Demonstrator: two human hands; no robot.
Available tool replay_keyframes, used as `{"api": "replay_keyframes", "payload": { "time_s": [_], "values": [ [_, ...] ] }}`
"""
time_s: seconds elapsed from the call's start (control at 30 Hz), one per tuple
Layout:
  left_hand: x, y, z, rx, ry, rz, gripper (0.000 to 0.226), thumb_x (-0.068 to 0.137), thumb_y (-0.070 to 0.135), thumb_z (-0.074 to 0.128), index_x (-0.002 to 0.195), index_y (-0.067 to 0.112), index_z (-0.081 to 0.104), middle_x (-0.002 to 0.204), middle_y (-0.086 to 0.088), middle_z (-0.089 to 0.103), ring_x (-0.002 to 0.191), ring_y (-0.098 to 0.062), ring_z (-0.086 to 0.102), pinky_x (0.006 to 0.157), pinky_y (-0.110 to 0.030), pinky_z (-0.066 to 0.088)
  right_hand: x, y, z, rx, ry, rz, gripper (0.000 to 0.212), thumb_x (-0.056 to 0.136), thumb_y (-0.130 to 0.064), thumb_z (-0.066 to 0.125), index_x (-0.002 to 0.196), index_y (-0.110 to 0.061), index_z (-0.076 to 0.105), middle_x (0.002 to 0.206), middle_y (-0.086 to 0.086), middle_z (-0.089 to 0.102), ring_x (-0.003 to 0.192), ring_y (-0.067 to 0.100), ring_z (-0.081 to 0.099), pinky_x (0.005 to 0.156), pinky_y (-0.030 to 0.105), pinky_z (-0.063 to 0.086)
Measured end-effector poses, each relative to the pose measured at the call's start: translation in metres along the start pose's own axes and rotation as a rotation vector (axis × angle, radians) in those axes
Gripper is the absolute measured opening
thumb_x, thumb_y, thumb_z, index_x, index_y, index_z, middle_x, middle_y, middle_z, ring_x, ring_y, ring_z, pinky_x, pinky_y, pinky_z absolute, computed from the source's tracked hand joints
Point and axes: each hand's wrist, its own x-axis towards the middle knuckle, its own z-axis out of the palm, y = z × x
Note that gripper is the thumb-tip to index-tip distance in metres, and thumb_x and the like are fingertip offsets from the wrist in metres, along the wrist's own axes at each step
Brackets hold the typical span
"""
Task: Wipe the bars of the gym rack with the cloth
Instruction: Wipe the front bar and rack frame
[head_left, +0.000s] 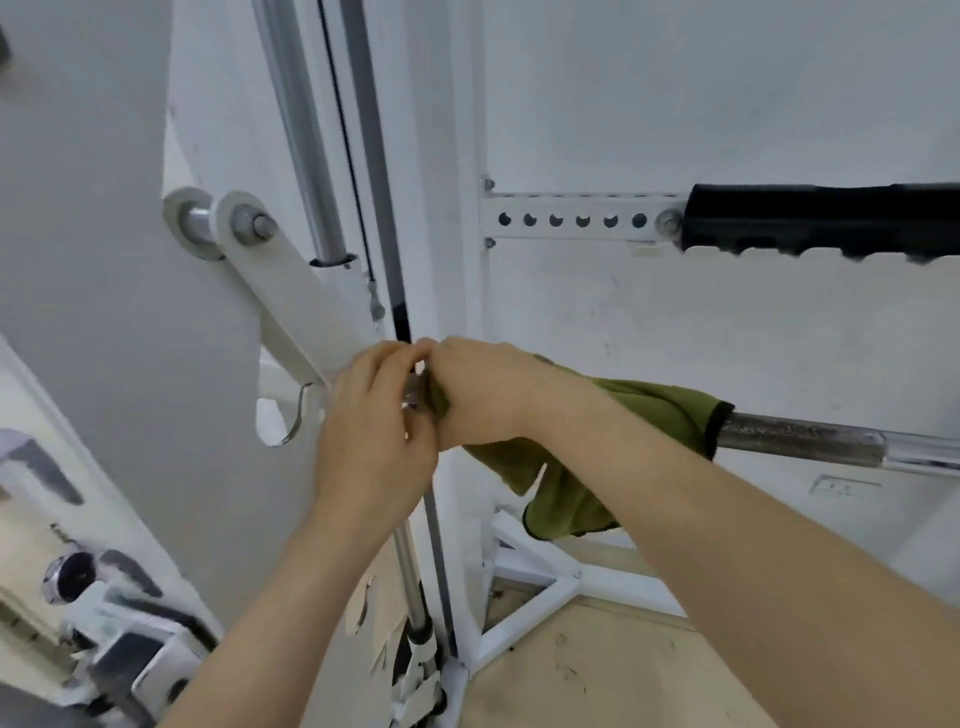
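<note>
An olive-green cloth (649, 410) with a dark hem is wrapped around a horizontal steel bar (810, 439) of the white gym rack (462, 291). My right hand (483, 395) is closed on the cloth at the bar's left end, close to the upright post. My left hand (374, 431) grips the same end just left of it, its fingers touching the right hand over a metal fitting. Part of the cloth hangs loose below the bar. What lies under both hands is hidden.
A black padded bar (821, 218) sticks out to the right above, fixed to a white strip with several holes (571, 221). A white pivot arm (280, 291) and chrome guide rods (311, 156) stand to the left. The rack's white base frame (524, 603) rests on a beige floor.
</note>
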Motion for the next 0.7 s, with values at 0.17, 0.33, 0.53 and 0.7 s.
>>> {"api": "replay_keyframes", "payload": {
  "time_s": [0.17,0.33,0.53,0.7],
  "values": [
    [0.023,0.074,0.037,0.232,-0.339,0.38,0.063,0.084,0.061,0.054,0.138,0.028,0.045,0.135,0.007,0.05,0.124,-0.016,0.043,0.102,-0.032,0.035,-0.101,0.094,-0.049,0.165,0.173,0.39,0.04,0.089,-0.042,0.054,0.128,-0.031,0.056,0.125,-0.005,0.06,0.117,0.018,0.054,0.1,0.039,0.042],
    [0.035,0.084,0.081,0.556,-0.433,0.528,0.048,0.08,0.071,0.049,0.099,0.028,0.057,0.088,0.007,0.057,0.082,-0.018,0.053,0.066,-0.032,0.03,-0.155,0.133,-0.017,-0.011,0.089,0.814,0.068,0.097,-0.055,0.027,0.059,-0.011,0.062,0.05,-0.001,0.064,0.062,0.021,0.063,0.062,0.031,0.044],
    [0.049,-0.014,0.034,0.543,-0.273,0.317,0.041,0.069,0.038,0.073,0.108,0.029,0.064,0.117,-0.006,0.057,0.108,-0.031,0.051,0.087,-0.045,0.043,-0.159,0.134,-0.01,-0.091,0.201,0.788,0.071,0.096,-0.057,0.028,0.054,-0.009,0.06,0.051,0.001,0.063,0.057,0.021,0.059,0.057,0.029,0.039],
    [0.054,-0.022,0.024,0.574,-0.374,0.367,0.039,0.074,0.055,0.066,0.106,0.033,0.062,0.106,0.005,0.06,0.099,-0.023,0.052,0.082,-0.039,0.043,-0.151,0.129,0.0,-0.126,0.3,0.76,0.069,0.095,-0.056,0.024,0.057,-0.009,0.057,0.058,0.006,0.065,0.058,0.026,0.06,0.066,0.033,0.05]
  ]
}}
